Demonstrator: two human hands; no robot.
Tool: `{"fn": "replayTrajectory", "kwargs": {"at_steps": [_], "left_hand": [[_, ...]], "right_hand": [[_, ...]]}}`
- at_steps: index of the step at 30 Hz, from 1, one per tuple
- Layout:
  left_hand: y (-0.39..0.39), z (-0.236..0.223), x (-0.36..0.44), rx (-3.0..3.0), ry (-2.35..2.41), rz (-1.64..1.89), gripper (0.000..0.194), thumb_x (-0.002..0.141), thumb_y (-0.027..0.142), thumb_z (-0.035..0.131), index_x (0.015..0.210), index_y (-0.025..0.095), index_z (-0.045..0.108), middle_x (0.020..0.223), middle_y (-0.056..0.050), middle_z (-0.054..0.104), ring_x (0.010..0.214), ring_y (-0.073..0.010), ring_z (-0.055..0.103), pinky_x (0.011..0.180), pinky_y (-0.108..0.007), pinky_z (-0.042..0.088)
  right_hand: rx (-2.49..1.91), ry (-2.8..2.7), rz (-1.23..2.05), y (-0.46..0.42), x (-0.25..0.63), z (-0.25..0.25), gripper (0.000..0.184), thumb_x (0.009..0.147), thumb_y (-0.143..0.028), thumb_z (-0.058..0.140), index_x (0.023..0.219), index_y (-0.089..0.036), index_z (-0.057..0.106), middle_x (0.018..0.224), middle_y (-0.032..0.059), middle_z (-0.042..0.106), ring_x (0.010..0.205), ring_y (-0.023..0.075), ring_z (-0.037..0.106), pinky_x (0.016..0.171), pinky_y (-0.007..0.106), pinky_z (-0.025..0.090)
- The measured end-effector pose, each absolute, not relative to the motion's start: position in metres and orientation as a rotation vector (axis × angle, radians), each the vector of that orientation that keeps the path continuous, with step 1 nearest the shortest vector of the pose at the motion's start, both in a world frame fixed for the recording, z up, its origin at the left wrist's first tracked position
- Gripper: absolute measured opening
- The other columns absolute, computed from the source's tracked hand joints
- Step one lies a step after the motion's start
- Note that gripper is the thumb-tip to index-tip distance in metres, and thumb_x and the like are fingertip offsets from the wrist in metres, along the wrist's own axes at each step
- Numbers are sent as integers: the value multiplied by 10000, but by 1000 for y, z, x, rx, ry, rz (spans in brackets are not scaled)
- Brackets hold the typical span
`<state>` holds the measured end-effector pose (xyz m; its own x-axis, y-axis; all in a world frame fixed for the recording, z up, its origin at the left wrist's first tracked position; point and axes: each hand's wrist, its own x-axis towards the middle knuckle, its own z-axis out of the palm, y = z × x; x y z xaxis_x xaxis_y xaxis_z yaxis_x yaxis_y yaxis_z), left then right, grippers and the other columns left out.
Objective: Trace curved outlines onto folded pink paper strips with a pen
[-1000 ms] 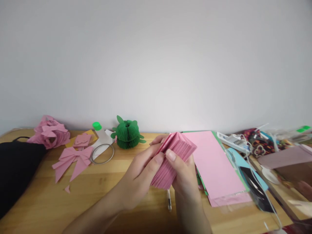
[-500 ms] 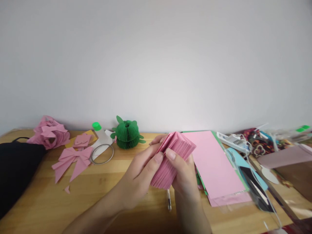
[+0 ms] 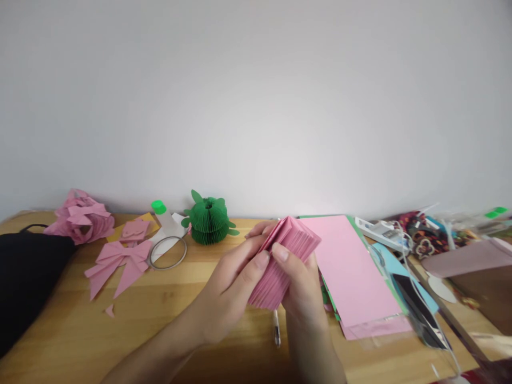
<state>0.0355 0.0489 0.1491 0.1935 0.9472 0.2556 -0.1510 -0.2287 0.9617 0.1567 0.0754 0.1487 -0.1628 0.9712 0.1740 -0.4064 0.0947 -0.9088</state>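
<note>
A thick pleated stack of folded pink paper (image 3: 274, 285) is held above the table between both hands. My left hand (image 3: 234, 282) grips its left side, with the thumb lying along the near face and the fingers behind. From the right, my right hand (image 3: 302, 285) presses its thumb on the folds; its other fingers are hidden behind the paper. The two thumb tips nearly meet, and the top of the stack opens into a slight gap between folds. A pen (image 3: 277, 328) lies on the table below the hands.
Beyond the left hand stands a green honeycomb paper figure (image 3: 208, 220). Further left are a metal ring (image 3: 168, 268), a glue stick (image 3: 159, 208), a pink paper bow (image 3: 120, 261) and a black bag (image 3: 32, 277). Pink paper sheets (image 3: 356, 272) and a power strip (image 3: 382, 234) lie right.
Almost nothing differs. Both hands keep their grip, and the top of the paper stack has shifted very slightly to the left.
</note>
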Motion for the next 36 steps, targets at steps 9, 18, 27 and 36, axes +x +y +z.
{"fn": "replayTrajectory", "kwargs": {"at_steps": [9, 18, 27, 36], "left_hand": [[49, 150, 34, 1369, 801, 1233, 405, 1018, 415, 521, 1391, 281, 608, 1370, -28, 644, 1305, -255, 566, 1099, -334, 488], [51, 156, 35, 1391, 832, 1242, 326, 1001, 324, 522, 1286, 298, 677, 1301, 21, 684, 1266, -219, 610, 1065, -267, 493], [51, 152, 33, 1413, 854, 1233, 368, 1025, 366, 486, 1353, 287, 631, 1351, 4, 658, 1315, -225, 571, 1087, -284, 485], [50, 151, 33, 1411, 844, 1223, 415, 1047, 436, 445, 1404, 285, 592, 1371, -16, 648, 1352, -223, 530, 1142, -310, 441]], "right_hand": [[-707, -1118, 1436, 75, 159, 150, 287, 756, -474, 790, 915, -247, 716, 849, 21, 722, 777, 190, 682, 729, 341, 591], [-694, -1129, 1442, 76, 159, 148, 287, 751, -472, 798, 929, -262, 718, 869, 20, 719, 785, 181, 678, 728, 332, 595], [-649, -1144, 1405, 78, 159, 150, 253, 756, -446, 802, 923, -269, 729, 875, 14, 718, 819, 174, 666, 752, 316, 581], [-653, -1143, 1428, 78, 160, 149, 261, 757, -449, 796, 933, -268, 728, 895, 21, 733, 828, 190, 683, 770, 342, 585]]}}
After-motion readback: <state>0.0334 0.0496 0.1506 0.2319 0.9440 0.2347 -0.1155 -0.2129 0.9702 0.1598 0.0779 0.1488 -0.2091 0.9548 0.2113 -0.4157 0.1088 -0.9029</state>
